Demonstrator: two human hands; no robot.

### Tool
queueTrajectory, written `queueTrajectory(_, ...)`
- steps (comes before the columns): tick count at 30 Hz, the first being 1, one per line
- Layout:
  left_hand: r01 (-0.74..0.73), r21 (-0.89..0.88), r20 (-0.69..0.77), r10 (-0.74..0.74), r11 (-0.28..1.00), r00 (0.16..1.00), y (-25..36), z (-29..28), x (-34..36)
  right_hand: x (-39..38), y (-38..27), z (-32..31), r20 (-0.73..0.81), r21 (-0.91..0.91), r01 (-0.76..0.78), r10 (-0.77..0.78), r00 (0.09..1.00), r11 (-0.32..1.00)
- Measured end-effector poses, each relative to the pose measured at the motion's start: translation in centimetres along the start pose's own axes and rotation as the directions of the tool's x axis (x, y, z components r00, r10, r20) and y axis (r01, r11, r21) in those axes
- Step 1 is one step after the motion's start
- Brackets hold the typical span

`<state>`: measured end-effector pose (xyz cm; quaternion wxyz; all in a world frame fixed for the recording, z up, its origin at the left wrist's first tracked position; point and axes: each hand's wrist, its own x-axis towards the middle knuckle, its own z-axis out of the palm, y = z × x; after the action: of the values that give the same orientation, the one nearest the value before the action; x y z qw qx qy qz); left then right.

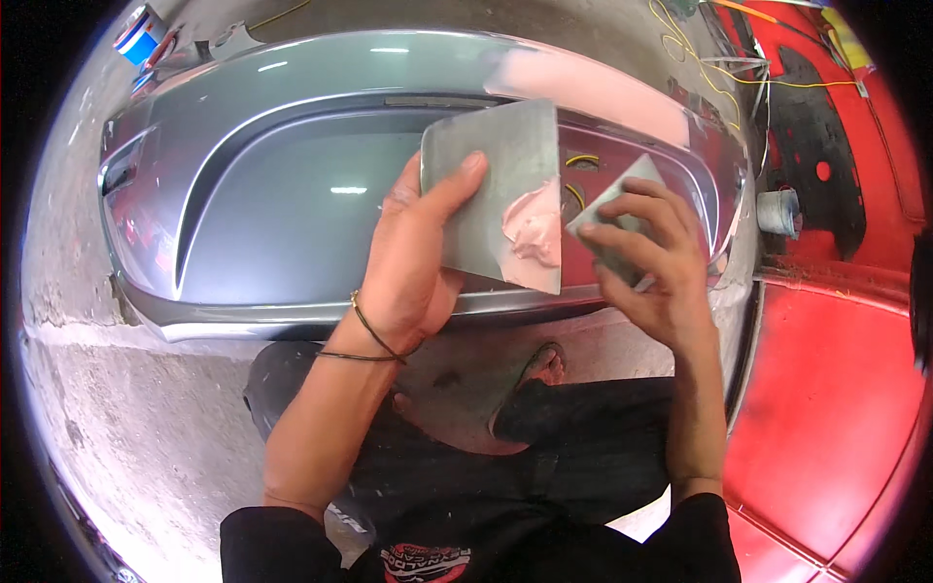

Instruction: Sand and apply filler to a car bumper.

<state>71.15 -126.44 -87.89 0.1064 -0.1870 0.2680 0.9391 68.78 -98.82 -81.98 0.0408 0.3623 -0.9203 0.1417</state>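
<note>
My left hand grips a flat grey mixing board by its left side, thumb on top. A mound of pink body filler lies on the board's lower right part. In my right hand is a small grey spreader, pinched between fingers and thumb, just right of the board and apart from it. Beneath both hands lies a grey car bumper. A long patch of smoothed pink filler covers its far right edge.
Red painted panels stand along the right, with a small whitish can beside them. A blue and white can sits at the far left. Yellow cord trails across the floor at the far right. My sandalled foot is near the bumper.
</note>
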Motion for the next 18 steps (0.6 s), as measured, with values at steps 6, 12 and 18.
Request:
queueTrajectory(6, -0.476, 0.563, 0.278, 0.387, 0.676, 0.879, -2.3, -1.0, 0.5, 1.3, -3.2, -2.2, -0.041, -0.021, -0.013, 0.012, 0.999, 1.0)
queueTrajectory(12, -0.426, 0.625, 0.336, 0.267, 0.654, 0.903, -3.7, -1.1, -0.3, 0.7, -5.2, 1.4, 0.054, 0.031, 0.036, -0.038, 0.998, 0.999)
queueTrajectory(18, -0.564, 0.604, 0.251, 0.537, 0.563, 0.805, -2.6, -1.4, 0.4, 0.1, -6.6, 2.1, 0.116, 0.072, 0.082, -0.09, 0.989, 0.994)
